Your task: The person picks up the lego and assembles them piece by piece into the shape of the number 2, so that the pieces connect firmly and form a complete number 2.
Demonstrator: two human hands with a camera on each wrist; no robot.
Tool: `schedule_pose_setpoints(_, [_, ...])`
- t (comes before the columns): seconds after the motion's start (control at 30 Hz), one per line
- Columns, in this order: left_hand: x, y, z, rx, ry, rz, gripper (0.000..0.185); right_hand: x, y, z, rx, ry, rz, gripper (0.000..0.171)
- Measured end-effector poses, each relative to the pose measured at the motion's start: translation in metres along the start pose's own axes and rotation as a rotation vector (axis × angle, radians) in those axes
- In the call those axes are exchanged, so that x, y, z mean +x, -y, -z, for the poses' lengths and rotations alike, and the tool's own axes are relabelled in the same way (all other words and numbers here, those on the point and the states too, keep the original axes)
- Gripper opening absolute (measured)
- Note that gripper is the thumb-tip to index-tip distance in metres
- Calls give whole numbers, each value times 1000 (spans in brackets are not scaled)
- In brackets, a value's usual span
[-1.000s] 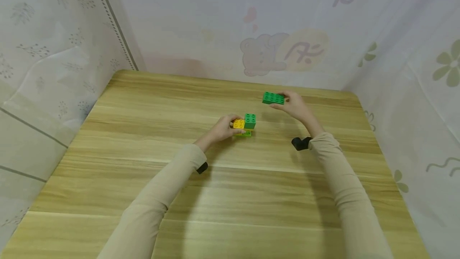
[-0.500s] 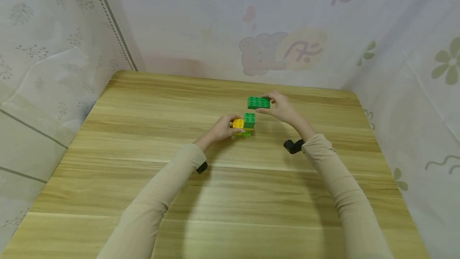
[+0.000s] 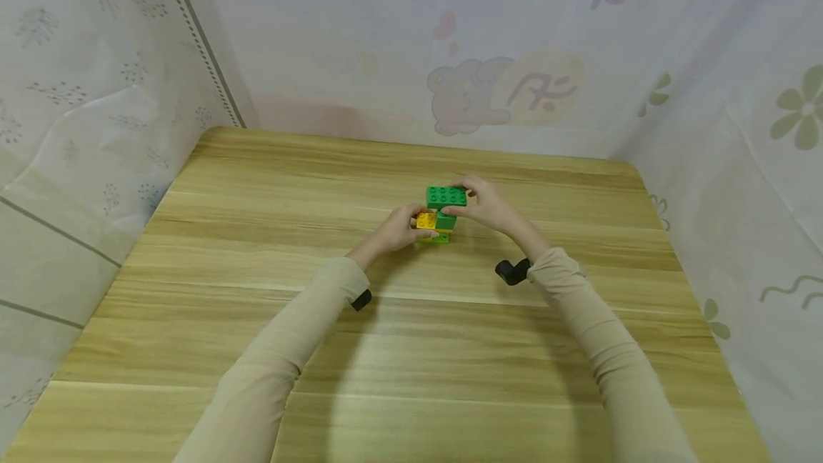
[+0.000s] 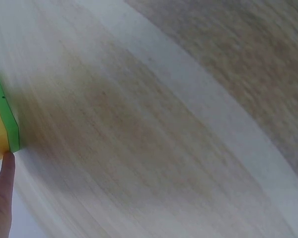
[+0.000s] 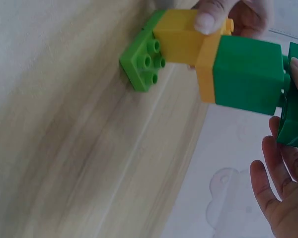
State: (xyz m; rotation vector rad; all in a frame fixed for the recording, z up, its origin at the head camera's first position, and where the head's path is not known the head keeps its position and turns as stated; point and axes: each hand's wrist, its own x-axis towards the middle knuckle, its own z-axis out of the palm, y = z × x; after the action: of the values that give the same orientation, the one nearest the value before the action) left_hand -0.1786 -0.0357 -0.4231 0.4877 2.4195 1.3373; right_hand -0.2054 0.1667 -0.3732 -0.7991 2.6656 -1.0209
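My left hand (image 3: 395, 230) grips the yellow brick (image 3: 426, 221) of a small stack of toy building bricks. In the right wrist view, a lime-green base (image 5: 135, 69) with bare studs lies at the bottom. Above it come the yellow brick (image 5: 178, 39), a thinner orange-yellow layer (image 5: 205, 74) and a square green brick (image 5: 248, 74). My right hand (image 3: 486, 206) pinches a long green brick (image 3: 446, 196) right at the studs of that square brick, slightly tilted to it. One left finger (image 4: 5, 181) reaches the lime base in the left wrist view.
Wood-grain tabletop (image 3: 411, 370) spreads around the stack. Patterned cloth (image 3: 360, 41) stands behind the table and on both sides. Black wrist mounts (image 3: 512, 272) hang below the sleeves, close over the table.
My right hand has brought the long green brick left and toward me, from beyond the stack to right above the square green brick. The left hand and the stack have stayed put.
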Motion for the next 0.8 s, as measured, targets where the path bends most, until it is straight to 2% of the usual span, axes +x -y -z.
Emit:
schedule_pose_setpoints(0.27, [1,1,-2,-48,8,-19,37,-3,1,-9,72,-12,55,47])
schedule_pose_setpoints(0.57, [1,1,-1,-36,9,-31,38,-4,2,-18,157,-61,8,46])
schedule_pose_setpoints(0.8, [2,3,-1,-64,11,-21,40,-5,-1,-24,307,-62,9,47])
